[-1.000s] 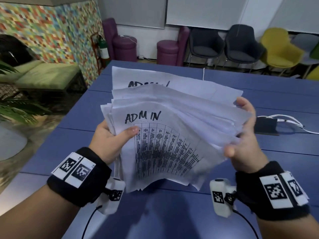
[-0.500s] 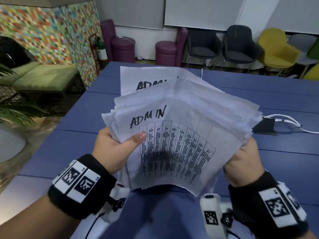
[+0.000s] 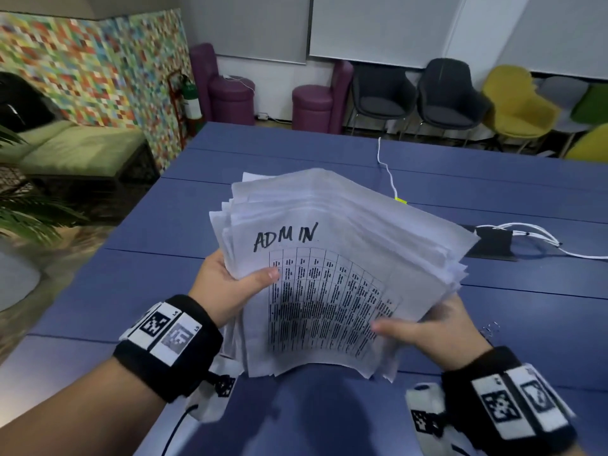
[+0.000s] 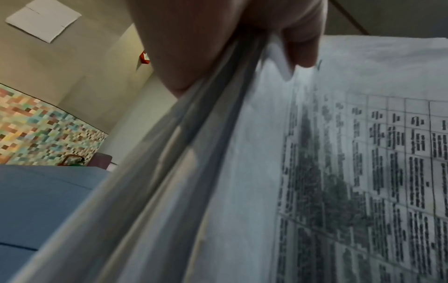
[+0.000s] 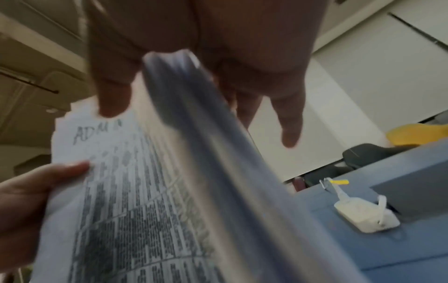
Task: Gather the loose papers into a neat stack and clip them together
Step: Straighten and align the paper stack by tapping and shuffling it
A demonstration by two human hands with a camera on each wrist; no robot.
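Observation:
A thick bundle of white papers (image 3: 332,258) is held above the blue table (image 3: 158,264), its top sheet marked "ADMIN" over a printed grid. The sheet edges are fanned and uneven. My left hand (image 3: 230,291) grips the bundle's left edge, thumb on top. My right hand (image 3: 427,327) grips the lower right edge, thumb across the top sheet. The left wrist view shows the papers (image 4: 266,172) edge-on under my left hand (image 4: 218,38). The right wrist view shows the papers (image 5: 169,172) pinched by my right hand (image 5: 206,67). A small metal clip (image 3: 491,328) lies on the table by my right wrist.
A black block with white cables (image 3: 500,241) lies on the table to the right, and a thin white cable with a yellow tag (image 3: 399,200) runs behind the papers. Chairs (image 3: 454,97) and purple stools (image 3: 312,106) line the far wall. A green sofa (image 3: 75,149) stands left.
The fanned sheets have been drawn closer into one bundle, covering the far "ADMIN" sheet. My right hand has slid from the upper right edge down to the lower right edge.

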